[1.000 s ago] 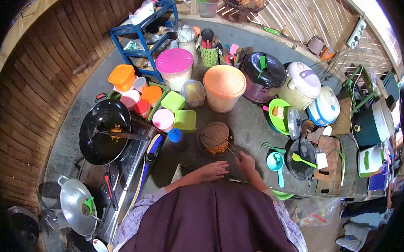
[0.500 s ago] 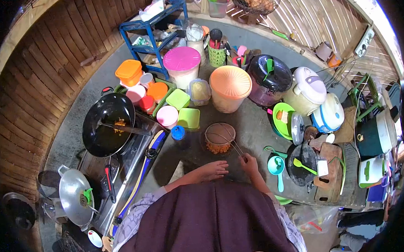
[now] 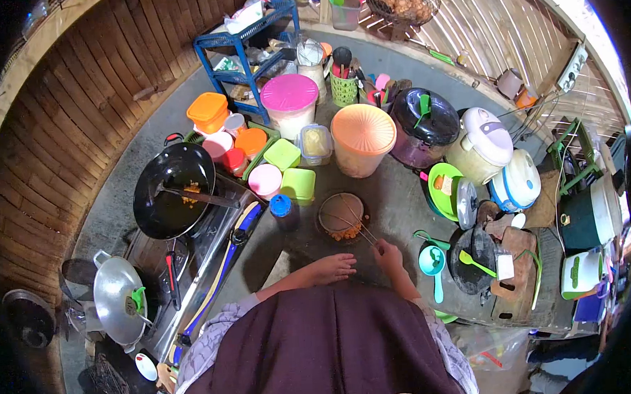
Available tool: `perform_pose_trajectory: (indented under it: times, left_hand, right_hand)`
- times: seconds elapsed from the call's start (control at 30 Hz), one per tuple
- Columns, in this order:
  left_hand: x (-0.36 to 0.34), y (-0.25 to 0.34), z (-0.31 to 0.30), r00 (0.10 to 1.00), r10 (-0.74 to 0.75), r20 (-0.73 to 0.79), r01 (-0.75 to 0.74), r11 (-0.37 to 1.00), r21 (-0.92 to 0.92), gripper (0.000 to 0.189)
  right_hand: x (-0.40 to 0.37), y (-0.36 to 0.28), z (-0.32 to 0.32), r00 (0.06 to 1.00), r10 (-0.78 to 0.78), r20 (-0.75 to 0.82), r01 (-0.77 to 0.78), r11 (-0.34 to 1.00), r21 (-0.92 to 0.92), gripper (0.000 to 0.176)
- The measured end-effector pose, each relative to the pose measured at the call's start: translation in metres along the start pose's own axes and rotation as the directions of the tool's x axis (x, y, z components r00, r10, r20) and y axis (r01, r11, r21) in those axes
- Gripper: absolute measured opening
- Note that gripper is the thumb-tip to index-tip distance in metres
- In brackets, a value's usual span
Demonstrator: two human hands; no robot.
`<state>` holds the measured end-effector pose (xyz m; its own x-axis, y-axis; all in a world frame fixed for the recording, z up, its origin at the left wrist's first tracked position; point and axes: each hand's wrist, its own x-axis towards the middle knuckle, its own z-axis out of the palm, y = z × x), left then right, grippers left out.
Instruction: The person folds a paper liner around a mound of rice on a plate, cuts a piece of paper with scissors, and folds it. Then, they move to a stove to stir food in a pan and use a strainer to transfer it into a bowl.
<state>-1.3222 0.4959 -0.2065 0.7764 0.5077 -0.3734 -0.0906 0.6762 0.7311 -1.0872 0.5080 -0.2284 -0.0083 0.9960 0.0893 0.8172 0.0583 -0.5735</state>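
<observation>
My right hand is closed around the thin double-wire handle of a wire strainer. Its wires reach forward over a round, brownish, shallow surface; where the strainer's rim ends and any bowl beneath begins is hard to make out. Small orange pieces lie along the near side of that round shape. My left hand hovers or rests just in front of it, fingers stretched out, holding nothing. Beyond the left hand stands a dark bottle with a blue cap.
To the left, a black wok with orange bits and a spatula sits on the stove, near a metal pan. Ahead are lidded tubs and a peach-lidded container. On the right lie a turquoise ladle, stone mortar and cutting board.
The strainer's wires have shifted over the round surface, and fewer orange pieces show at its near side. My right hand still grips the handle; the left hand barely moves. The view has turned slightly.
</observation>
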Motion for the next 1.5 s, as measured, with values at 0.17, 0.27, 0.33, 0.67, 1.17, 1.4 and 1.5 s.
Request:
perform_pose_trajectory:
  times: [0.17,0.27,0.33,0.67,1.17,1.4,1.5]
  left_hand:
    - [-0.004,-0.001,0.000,0.997,-0.078,-0.007,0.071,0.943,-0.324,0.047]
    - [-0.010,0.006,0.007,0.996,-0.086,-0.037,0.073,0.961,-0.267,0.048]
    - [-0.008,0.000,0.002,0.997,-0.071,-0.028,0.059,0.950,-0.305,0.049]
    - [-0.002,-0.019,-0.007,1.000,0.030,0.008,-0.029,0.990,-0.135,0.042]
    - [-0.018,0.032,0.044,0.995,-0.100,0.019,0.099,0.994,0.034,0.047]
    - [-0.022,0.013,0.029,0.967,-0.099,0.233,0.047,0.975,0.217,0.042]
    - [-0.038,0.017,0.030,0.965,0.018,0.261,-0.056,0.989,0.138,0.038]
  right_hand:
    - [-0.003,0.015,0.004,1.000,-0.012,0.006,0.012,0.999,-0.036,0.024]
    - [-0.003,0.027,0.016,1.000,-0.008,0.012,0.008,0.999,-0.053,0.025]
    - [-0.003,0.030,0.019,0.999,0.016,0.038,-0.014,0.999,-0.045,0.026]
    - [-0.002,0.031,0.018,0.996,0.045,0.073,-0.043,0.999,-0.033,0.033]
    - [0.006,-0.034,-0.013,0.944,-0.041,-0.326,0.113,0.972,0.204,0.034]
    - [0.021,-0.064,-0.013,0.930,-0.105,-0.351,0.219,0.927,0.303,0.025]
    - [0.027,-0.080,-0.007,0.946,-0.102,-0.309,0.234,0.873,0.428,0.021]
